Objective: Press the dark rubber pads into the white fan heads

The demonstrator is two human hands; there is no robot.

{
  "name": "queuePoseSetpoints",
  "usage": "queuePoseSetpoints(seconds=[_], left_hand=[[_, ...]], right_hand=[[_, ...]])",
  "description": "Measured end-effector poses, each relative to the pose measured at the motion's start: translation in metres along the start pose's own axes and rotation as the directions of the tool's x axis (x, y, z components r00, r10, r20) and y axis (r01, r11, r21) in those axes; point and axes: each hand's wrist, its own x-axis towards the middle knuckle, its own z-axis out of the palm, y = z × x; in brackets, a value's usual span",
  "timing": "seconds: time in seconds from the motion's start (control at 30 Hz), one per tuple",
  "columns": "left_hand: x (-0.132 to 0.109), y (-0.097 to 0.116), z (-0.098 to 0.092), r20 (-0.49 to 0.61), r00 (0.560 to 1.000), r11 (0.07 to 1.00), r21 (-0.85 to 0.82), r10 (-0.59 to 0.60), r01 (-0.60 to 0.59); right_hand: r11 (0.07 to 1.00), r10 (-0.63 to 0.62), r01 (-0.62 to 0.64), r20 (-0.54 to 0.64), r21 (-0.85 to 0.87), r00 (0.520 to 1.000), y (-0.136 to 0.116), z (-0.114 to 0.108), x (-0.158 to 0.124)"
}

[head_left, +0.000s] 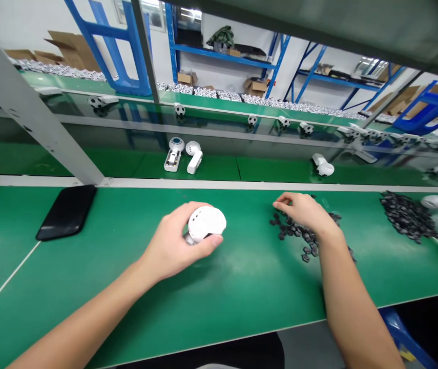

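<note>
Clamped around one white shell [206, 221], my left hand [172, 248] holds it low over the green bench [126, 287], near the centre. My right hand [304, 212] rests on a pile of black chips [297, 237] to the right, fingertips curled down into it; I cannot tell whether they pinch one. I count two chip piles: this one and a second pile [409, 215] further right. One black pad [67, 211] lies at the left. On the far belt [272, 169] two white parts [194, 156] lie side by side, with one lone part [322, 166] well to their right.
</note>
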Motion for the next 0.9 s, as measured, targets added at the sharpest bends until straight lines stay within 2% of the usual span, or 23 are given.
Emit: queuePoseSetpoints(seconds=[0.1, 0.2, 0.27, 0.4, 0.47, 0.53, 0.6, 0.67, 0.73, 0.8, 0.9], left_hand=[[-0.001, -0.009, -0.008, -0.141, 0.990, 0.998, -0.049, 0.027, -0.034], [0.000, -0.019, -0.007, -0.210, 0.977, 0.979, -0.190, 0.032, -0.073], [0.002, -0.025, 0.000, -0.208, 0.977, 0.978, -0.185, 0.057, -0.096], [0.005, -0.035, 0.016, -0.170, 0.975, 0.990, 0.011, 0.142, -0.142], [0.004, -0.037, 0.021, -0.129, 0.985, 0.992, 0.073, 0.112, -0.103], [0.002, -0.037, 0.023, -0.070, 0.998, 0.997, 0.080, 0.003, 0.003], [0.000, -0.034, 0.025, 0.003, 0.995, 0.994, 0.060, -0.097, 0.097], [-0.002, -0.032, 0.027, 0.047, 0.991, 0.992, 0.037, -0.124, 0.122], [-0.003, -0.031, 0.031, 0.048, 0.992, 0.993, 0.028, -0.114, 0.113], [-0.004, -0.031, 0.035, 0.036, 0.994, 0.994, 0.028, -0.105, 0.104], [-0.005, -0.030, 0.039, 0.044, 0.994, 0.995, 0.036, -0.099, 0.097]], right_hand=[[0.998, 0.064, -0.063, 0.109, -0.017, 0.992, 0.031, 0.002, 0.012], [0.998, 0.059, -0.058, 0.161, -0.010, 0.985, 0.039, 0.006, 0.016], [0.998, 0.060, -0.057, 0.150, -0.024, 0.987, 0.036, 0.007, 0.015], [0.986, 0.088, -0.079, 0.049, -0.150, 0.995, 0.021, 0.009, 0.013], [0.986, 0.064, -0.066, -0.022, -0.152, 0.998, 0.008, 0.014, 0.012], [1.000, -0.029, 0.028, -0.069, -0.009, 0.997, -0.013, 0.024, 0.008], [0.956, -0.148, 0.161, -0.073, 0.243, 0.986, -0.038, 0.036, -0.002], [0.838, -0.253, 0.229, -0.020, 0.496, 0.967, -0.066, 0.046, -0.017], [0.709, -0.345, 0.244, 0.024, 0.661, 0.938, -0.090, 0.053, -0.035], [0.625, -0.422, 0.264, 0.033, 0.735, 0.906, -0.107, 0.056, -0.051], [0.616, -0.448, 0.307, 0.003, 0.725, 0.894, -0.120, 0.057, -0.065]])
